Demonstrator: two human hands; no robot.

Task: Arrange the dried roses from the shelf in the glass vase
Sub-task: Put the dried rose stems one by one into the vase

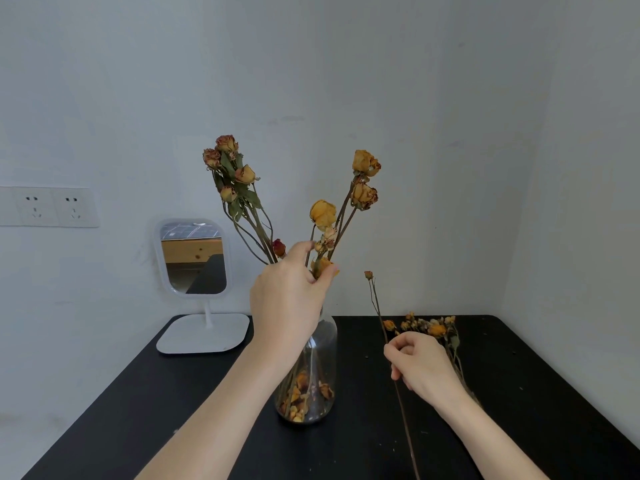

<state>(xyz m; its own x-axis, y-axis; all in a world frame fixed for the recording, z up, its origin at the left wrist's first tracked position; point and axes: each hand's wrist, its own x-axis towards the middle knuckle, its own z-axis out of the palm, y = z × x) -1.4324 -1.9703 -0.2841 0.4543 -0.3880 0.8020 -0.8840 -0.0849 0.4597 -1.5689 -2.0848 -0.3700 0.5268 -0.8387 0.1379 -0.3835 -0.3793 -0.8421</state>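
A clear glass vase (323,362) stands on the black table, with fallen petals at its bottom. Several dried roses (363,181) rise from it, yellow ones to the right and pinkish ones (227,161) to the left. My left hand (287,299) is above the vase mouth and grips the stems of the yellow roses just under a bloom. My right hand (420,367) pinches one long thin rose stem (375,303) with a small bud at its top, held upright to the right of the vase. More dried roses (434,329) lie on the table behind my right hand.
A white stand mirror (194,261) sits at the back left of the black table (173,393). Two wall sockets (52,206) are on the left wall. A pale wall closes the table's back and right side.
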